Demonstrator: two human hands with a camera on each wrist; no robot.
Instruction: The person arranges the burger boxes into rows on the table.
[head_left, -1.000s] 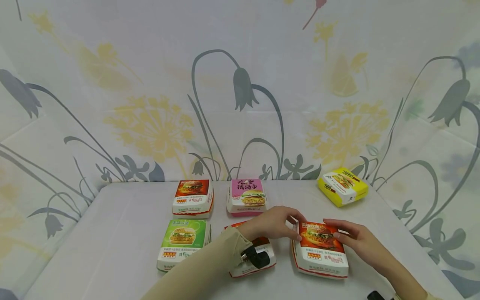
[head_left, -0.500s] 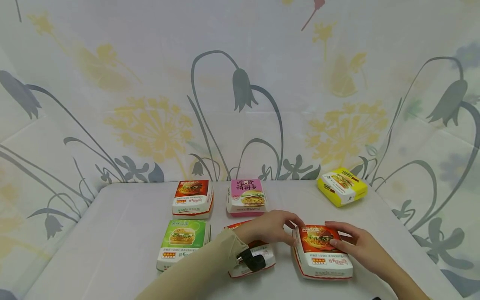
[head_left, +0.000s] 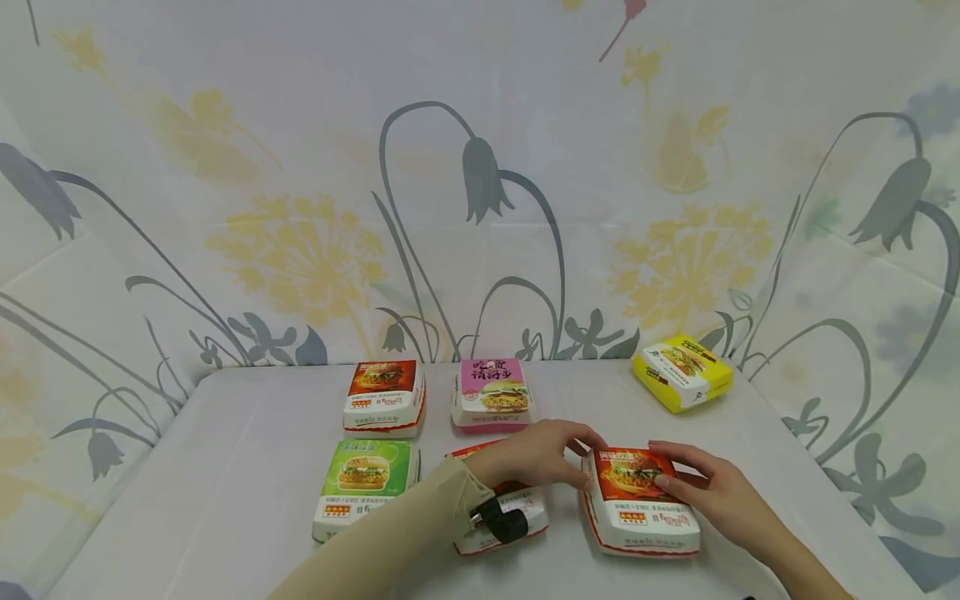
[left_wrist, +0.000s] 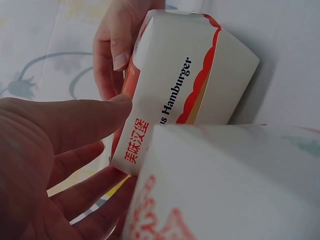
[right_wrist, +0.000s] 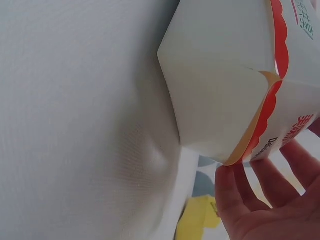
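Note:
A red-and-white hamburger box (head_left: 637,508) lies on the table, printed side up, with both hands at it. My left hand (head_left: 534,454) grips its far left corner. In the left wrist view the thumb (left_wrist: 95,117) presses the box's lettered side, and the other fingers reach past the corner. On the far right corner is my right hand (head_left: 716,487), thumb on the lid and fingers along the edge. The right wrist view shows those fingertips (right_wrist: 227,185) against the side of the box; its lid is closed. Under the left wrist, a second red-and-white box (head_left: 536,507) is partly hidden.
Left of the hands sits a green-and-white burger box (head_left: 366,479). Behind stand another red-and-white box (head_left: 384,400) and a pink one (head_left: 493,396). A yellow box (head_left: 682,372) lies askew at the back right, near the patterned cloth backdrop (head_left: 330,167).
The held box has slid slightly right and towards me, then a little back left, turning slightly. Both hands have stayed on it, and the right thumb has shifted along the lid. Other boxes have not moved.

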